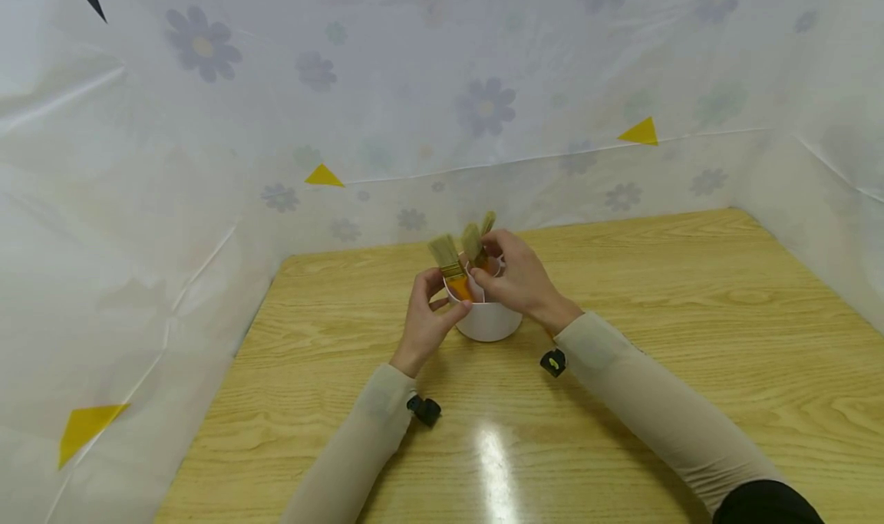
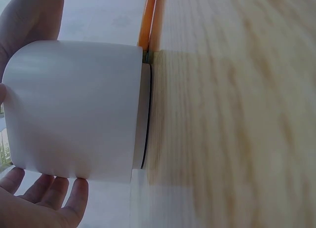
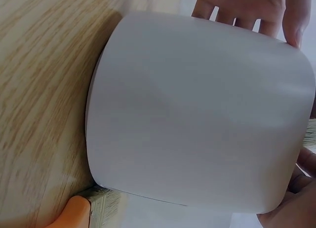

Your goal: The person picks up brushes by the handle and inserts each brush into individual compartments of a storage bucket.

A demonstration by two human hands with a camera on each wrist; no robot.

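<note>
A white round holder (image 1: 489, 321) with divided compartments stands on the table. Paintbrushes rise from it, bristles up. One wide paintbrush (image 1: 452, 267) leans at the left rim, its orange handle going down inside. My left hand (image 1: 424, 321) holds the holder's left side, thumb at the rim and fingertips against the wall, as the left wrist view also shows. Above the right part of the opening, my right hand (image 1: 514, 275) pinches a second paintbrush (image 1: 473, 242) between thumb and fingers. Another brush's bristles (image 1: 489, 221) show just behind it; the hand hides its lower part.
A brush with an orange handle (image 3: 74, 213) lies on the wooden table (image 1: 311, 432) to the holder's right, mostly behind my right forearm in the head view. Flower-patterned sheeting (image 1: 414, 87) with yellow triangles encloses the table's back and sides.
</note>
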